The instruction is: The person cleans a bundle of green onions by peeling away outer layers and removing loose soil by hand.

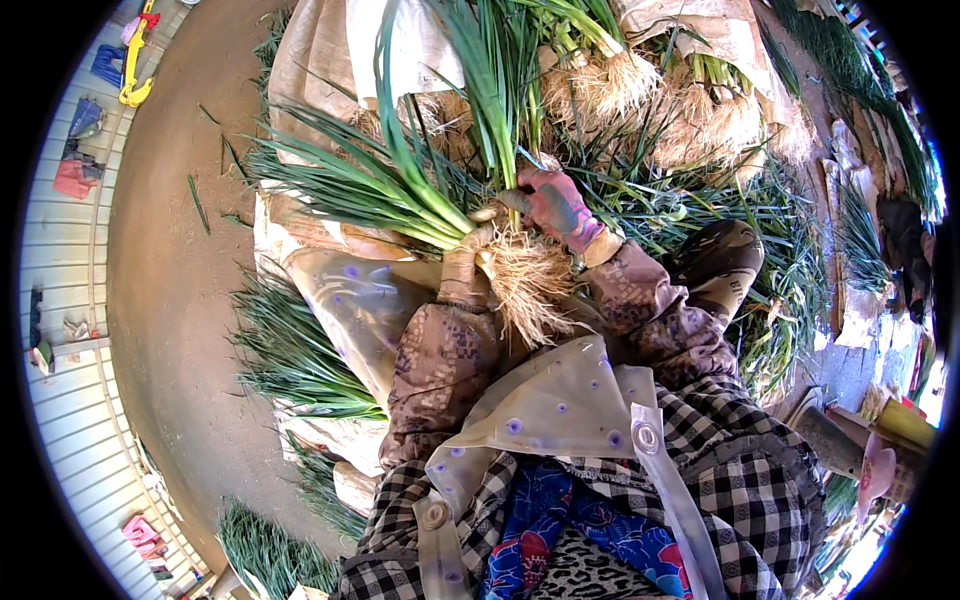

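A bunch of green onions (pixel 425 205) lies in the grip of my left hand (pixel 464 268). Its leaves fan toward the upper left, and its pale stringy roots (pixel 525 283) hang below, over my lap. My right hand (pixel 562 208), in a pinkish-grey glove, closes round the lower stems of upright green onions (pixel 490 110) right beside that bunch. Both hands are close together, and the fingers of my left hand are partly hidden by stems and roots. A clear plastic apron (pixel 530 405) with purple dots covers my front.
Rooty green onion bundles (pixel 600 85) lie ahead, partly under pale sacking (pixel 700 25). Loose leaves (pixel 660 205) spread to the right, and more green onions (pixel 300 335) lie at left. Bare brown floor (pixel 165 300) runs along the left to a white ribbed wall (pixel 70 400).
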`<state>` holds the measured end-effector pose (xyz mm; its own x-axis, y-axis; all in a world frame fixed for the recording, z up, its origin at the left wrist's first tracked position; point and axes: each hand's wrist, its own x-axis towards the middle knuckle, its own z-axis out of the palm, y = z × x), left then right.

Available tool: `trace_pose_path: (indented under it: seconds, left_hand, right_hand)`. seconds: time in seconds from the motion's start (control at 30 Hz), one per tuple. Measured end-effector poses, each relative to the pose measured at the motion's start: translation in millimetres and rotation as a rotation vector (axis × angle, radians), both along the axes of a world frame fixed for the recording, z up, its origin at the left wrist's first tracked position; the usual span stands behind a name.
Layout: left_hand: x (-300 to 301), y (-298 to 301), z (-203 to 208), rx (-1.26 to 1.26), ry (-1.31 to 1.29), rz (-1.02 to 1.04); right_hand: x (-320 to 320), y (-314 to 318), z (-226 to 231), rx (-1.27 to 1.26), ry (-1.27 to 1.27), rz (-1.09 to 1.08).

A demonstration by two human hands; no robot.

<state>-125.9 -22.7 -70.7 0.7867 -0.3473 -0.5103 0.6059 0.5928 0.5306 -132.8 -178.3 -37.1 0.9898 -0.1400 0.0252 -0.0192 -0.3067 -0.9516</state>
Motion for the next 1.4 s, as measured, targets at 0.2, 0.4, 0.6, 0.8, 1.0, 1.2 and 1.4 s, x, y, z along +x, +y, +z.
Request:
trace_pose_path:
  seconds: [0.2,0.4,0.6,0.8,1.0,1.2,1.4]
  left_hand:
    - [1,37,36,-0.039,-0.284,-0.194]
    - [2,54,38,-0.004,-0.448,-0.219]
    - [15,11,-21,0.066,-0.242,-0.231]
    - [13,23,2,0.378,-0.477,-0.444]
    - [17,32,-45,0.372,-0.397,-0.301]
    - [9,20,-19,0.394,-0.289,-0.208]
    - [10,47,0,0.147,-0.179,-0.246]
  right_hand:
    - [29,-15,-66,-0.128,0.092,-0.417]
    - [24,-65,-46,0.713,0.041,-0.142]
    - [10,-42,-23,0.252,0.061,0.112]
    - [9,13,-13,-0.066,-0.091,0.264]
    - [5,28,-31,0.308,0.121,0.221]
    - [5,18,-56,0.646,0.043,-0.042]
    - [11,-31,-61,-0.058,0.042,-0.455]
